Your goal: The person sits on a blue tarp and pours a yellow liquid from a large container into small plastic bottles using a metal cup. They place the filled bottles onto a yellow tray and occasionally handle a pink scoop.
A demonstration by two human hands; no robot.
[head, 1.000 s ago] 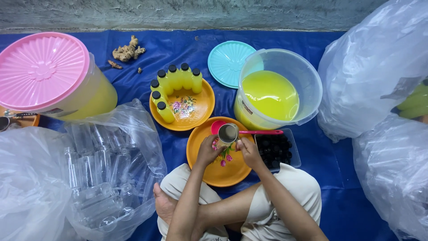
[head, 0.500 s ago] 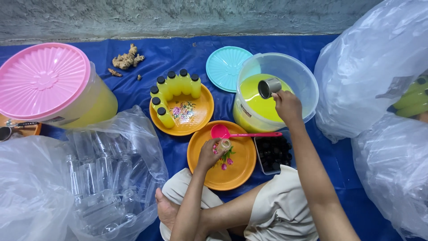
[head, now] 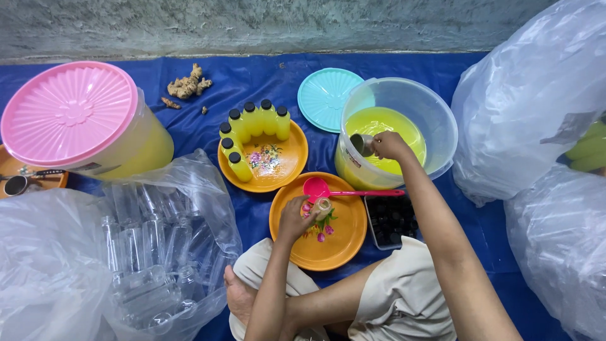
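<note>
While the right hand (head: 390,145) reaches into the clear tub (head: 442,120) near the far edge of the blue tarp (head: 252,76), its fingers are closed around a small metal cup (head: 362,144), whose mouth tips toward the left just above the yellow liquid (head: 385,126). The left hand (head: 295,218) sits nearer the person, over the near orange plate (head: 328,243), with its fingers wrapped round a small bottle (head: 323,207) that stands roughly upright. A pink funnel (head: 314,187) rests just beside the bottle's top; whether it sits in the mouth cannot be told. Its long handle runs rightward toward the tray of black caps (head: 391,221).

From the cup, the bottle lies toward the person and a little to the left, past the tub's near wall; the two are near but apart. The left hand is the nearer one to the bottle and funnel, the right to the liquid.

On the far orange plate (head: 278,170), filled bottles (head: 252,126) with black caps stand in an arc. A teal lid (head: 322,98) lies beside the tub. A pink-lidded bucket (head: 69,113) stands at the left, and a clear bag of empty bottles (head: 145,246) lies by the person's knee.
</note>
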